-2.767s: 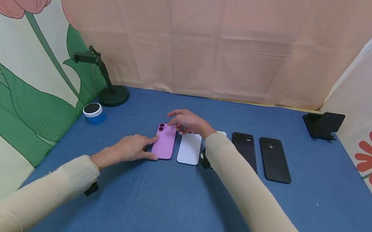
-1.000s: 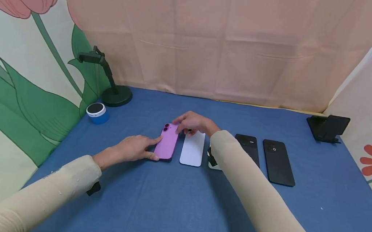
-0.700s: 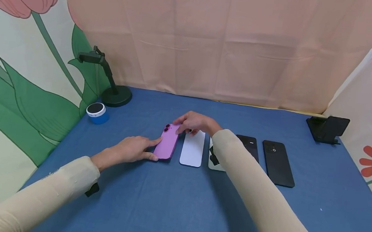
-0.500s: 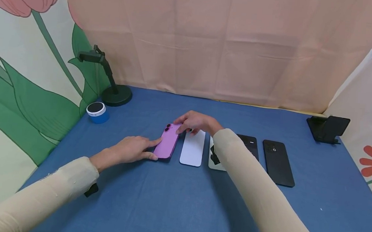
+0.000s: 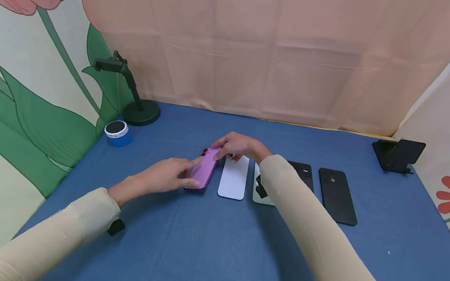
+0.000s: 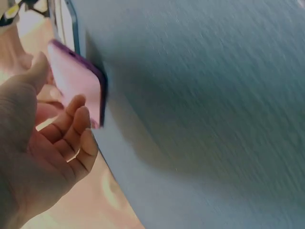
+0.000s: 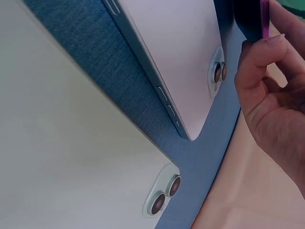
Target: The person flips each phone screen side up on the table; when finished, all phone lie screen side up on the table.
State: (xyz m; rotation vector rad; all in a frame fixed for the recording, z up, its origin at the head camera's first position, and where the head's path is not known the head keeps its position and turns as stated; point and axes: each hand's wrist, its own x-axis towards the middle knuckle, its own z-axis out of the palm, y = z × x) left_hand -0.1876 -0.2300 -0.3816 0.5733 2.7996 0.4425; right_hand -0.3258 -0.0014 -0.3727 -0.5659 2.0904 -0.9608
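A purple phone [image 5: 203,173] is tilted, its upper end off the blue table. My right hand [image 5: 240,146] pinches its top right corner; the right wrist view shows thumb and fingers on the purple edge [image 7: 265,19] and the dark screen side. At the lower left of the phone, my left hand [image 5: 168,173] has its forefinger and thumb spread. In the left wrist view its other fingers [image 6: 71,129] curl loosely near the phone with nothing gripped; contact is hard to tell. Just right lies a white phone [image 5: 233,178], face down under my right hand.
A pale green phone [image 7: 71,119] and a black phone [image 5: 305,173] lie partly under my right sleeve. Another black phone [image 5: 337,195] is further right. Behind left stand a blue-white jar [image 5: 118,134] and a dark stand [image 5: 141,113]; a black stand [image 5: 398,155] is at back right.
From lying flat, the purple phone has been tilted up, my right fingers coming onto its top corner. My left fingers have loosened from its left side and shifted slightly up and right.
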